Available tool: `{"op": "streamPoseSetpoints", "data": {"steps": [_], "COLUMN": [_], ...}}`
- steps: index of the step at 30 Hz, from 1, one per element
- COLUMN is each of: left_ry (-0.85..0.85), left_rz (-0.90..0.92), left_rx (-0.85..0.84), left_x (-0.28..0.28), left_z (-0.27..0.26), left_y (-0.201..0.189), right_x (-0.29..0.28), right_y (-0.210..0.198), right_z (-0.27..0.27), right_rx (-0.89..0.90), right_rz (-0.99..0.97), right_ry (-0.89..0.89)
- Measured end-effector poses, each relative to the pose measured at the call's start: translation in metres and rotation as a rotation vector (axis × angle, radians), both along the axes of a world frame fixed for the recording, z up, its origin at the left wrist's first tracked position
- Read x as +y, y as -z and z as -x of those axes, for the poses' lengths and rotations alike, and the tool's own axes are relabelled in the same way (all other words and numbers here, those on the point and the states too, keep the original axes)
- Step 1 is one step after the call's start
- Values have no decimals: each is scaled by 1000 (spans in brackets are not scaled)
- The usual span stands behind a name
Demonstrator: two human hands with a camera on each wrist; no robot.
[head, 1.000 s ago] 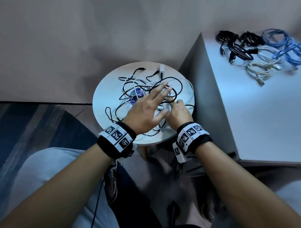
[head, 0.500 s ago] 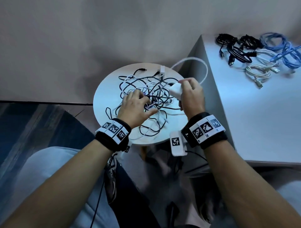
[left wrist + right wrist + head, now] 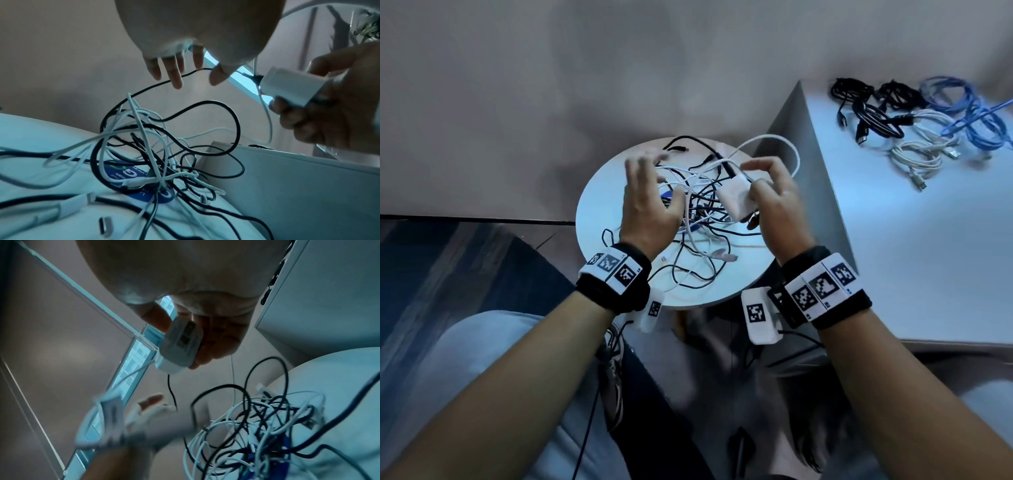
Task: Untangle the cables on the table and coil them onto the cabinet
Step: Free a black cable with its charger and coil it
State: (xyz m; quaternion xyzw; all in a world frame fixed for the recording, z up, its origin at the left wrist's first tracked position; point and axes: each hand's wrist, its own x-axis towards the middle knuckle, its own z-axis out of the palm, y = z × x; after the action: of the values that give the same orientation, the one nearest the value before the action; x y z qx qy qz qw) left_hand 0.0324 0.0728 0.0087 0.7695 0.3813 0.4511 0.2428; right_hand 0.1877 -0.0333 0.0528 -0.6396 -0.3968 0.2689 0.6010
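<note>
A tangle of black and white cables [image 3: 702, 219] [image 3: 156, 146] [image 3: 267, 418] lies on the small round white table [image 3: 602, 192]. My right hand [image 3: 774, 192] [image 3: 205, 340] grips a white charger block [image 3: 736, 198] [image 3: 292, 87] [image 3: 179, 344] above the tangle; a black cable and a white cable run from the block, the white one looping up toward the cabinet. My left hand [image 3: 647, 192] [image 3: 180, 71] hovers over the left of the tangle with spread fingers, holding nothing. The white cabinet top [image 3: 928, 246] is at the right.
Coiled black, white and blue cables [image 3: 917, 120] lie at the cabinet's far end. A blue round sticker [image 3: 139, 181] shows under the tangle. My knees and a shoe are below the table; a dark floor strip runs at the left.
My right hand has lifted the charger block out of the tangle, dragging its cables up. My left hand let go of the pile and rose with fingers spread.
</note>
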Motion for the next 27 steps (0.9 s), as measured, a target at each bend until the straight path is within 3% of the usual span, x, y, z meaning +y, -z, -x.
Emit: {"op": "streamPoseSetpoints", "data": {"steps": [2,7,9,13,19,21,24,27], "left_ry": [-10,94,71,29,31,79,192,294], "left_rz": [16,128,118,53,-12,34,91,157], "left_rx": [-60,138,119,-100,-353,-415,-422,-371], "left_x": [6,17,22,29,26,25,17,2], "left_z": [3,11,15,17,9,10,8,2], "left_y": [-3,-9,-10,-30,-52,-58,-63,-68], "right_x": [-3,-10,-9,-4,4,6,13,29], "right_y": [11,28,29,32,24,17,5,-6], "right_z": [-1,-2,0,2,8,11,21,31], "right_rx": [-29,-161,-205,-309,-550,-671,-731,-599], "right_rz": [37,124,182,374,739,730,526,296], "right_ry": [-86,-263,-237,-44,-97,-45,0,-187]}}
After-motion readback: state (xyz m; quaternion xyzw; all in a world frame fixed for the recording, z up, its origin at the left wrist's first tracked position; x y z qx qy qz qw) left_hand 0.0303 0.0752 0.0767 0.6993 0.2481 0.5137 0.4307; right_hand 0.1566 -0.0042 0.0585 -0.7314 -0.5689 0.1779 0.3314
